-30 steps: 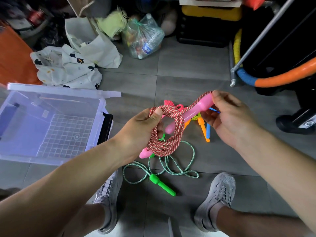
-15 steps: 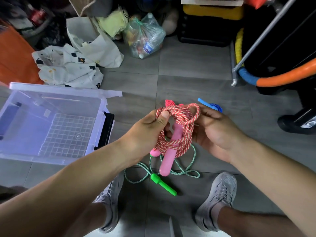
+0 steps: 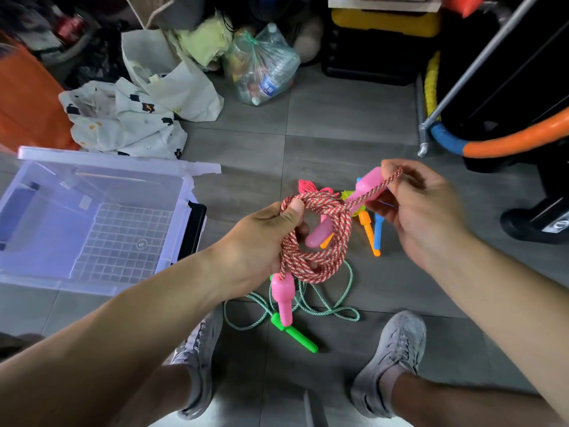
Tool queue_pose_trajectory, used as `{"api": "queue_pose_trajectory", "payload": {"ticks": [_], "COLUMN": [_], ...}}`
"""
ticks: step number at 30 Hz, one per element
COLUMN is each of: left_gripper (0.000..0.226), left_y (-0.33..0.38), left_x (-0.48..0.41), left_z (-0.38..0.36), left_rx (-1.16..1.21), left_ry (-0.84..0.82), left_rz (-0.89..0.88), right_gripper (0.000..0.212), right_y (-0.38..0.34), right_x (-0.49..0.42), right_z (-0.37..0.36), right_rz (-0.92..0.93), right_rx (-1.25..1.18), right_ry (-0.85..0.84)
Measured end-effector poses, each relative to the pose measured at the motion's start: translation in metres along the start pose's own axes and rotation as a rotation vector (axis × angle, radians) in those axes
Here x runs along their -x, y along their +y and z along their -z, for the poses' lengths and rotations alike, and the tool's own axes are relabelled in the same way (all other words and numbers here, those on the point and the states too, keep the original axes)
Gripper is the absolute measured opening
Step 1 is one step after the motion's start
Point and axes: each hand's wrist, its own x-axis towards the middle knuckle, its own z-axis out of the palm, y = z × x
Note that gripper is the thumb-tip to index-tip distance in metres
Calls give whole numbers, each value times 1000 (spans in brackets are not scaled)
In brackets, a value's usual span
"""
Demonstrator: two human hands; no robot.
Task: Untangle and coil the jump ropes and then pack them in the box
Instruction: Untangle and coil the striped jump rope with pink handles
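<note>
2 grips: left hand around red coil, right hand pinch on pink handle.

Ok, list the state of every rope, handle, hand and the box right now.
Red rope: coiled, gripped by the left hand.
Upper pink handle: pinched by the right hand.
Lower pink handle: hanging free below the coil.
Green rope: loose on the floor, uncoiled.
Box: open, no rope inside.

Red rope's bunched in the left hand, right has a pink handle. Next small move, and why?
Probably draw the pink handle on through the coil with the right hand to cinch it: its lower end shows inside the loops the left hand grips, and only a short tail is loose.
</note>
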Motion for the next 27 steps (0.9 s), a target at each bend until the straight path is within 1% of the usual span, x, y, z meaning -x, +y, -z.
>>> {"api": "queue_pose_trajectory", "payload": {"ticks": [1, 2, 5, 8, 11, 12, 14, 16, 18, 20, 21, 22, 24, 27], "left_gripper": [32, 29, 34, 33, 30, 32, 43, 42, 39, 42, 44, 44, 42, 35], "left_y": [1, 1, -2, -2, -2, -2, -3, -4, -6, -6, -6, -6, -7, -4], "left_x": [-1, -3, -6, -8, -7, -7, -6, -7, -7, -4, -4, -4, -4, -2], "left_z": [1, 2, 3, 2, 1, 0, -2, -1, 2, 2, 1, 1, 2, -1], "left_rx": [55, 102, 194, 238, 216, 190, 149, 109, 39, -29, -57, -81, -131, -177], "left_ry": [10, 15, 11, 8, 12, 12, 15, 17, 10, -10, -17, -15, 3, 40], "left_rz": [20, 37, 2, -38, -70, -75, -77, -83, -80, -70, -67, -71, -98, -124], "right_gripper": [8, 8, 21, 21, 31, 32, 34, 27, 20, 14, 16, 25, 32, 50], "right_y": [-1, -3, -5, -6, -2, 0, 3, 5, 5, 4, 3, 2, 2, 2], "right_x": [0, 1, 2, 2, -1, -2, -3, -1, 4, 11, 15, 17, 19, 24], "right_z": [1, 2, 5, 5, 6, 6, 6, 6, 3, 0, -1, -1, 0, 3], "right_rz": [4, -5, -81, -147, -163, -172, -212, -269, -301, -344, -361, -378, -413, -463], "right_rx": [-3, -15, -37, -42, -77, -95, -113, -85, -52, -46, -50, -43, 4, 19], "right_ry": [-50, -109, -231, -221, -128, -108, -109, -138, -239, -379, -443, -504, -631, -815]}}
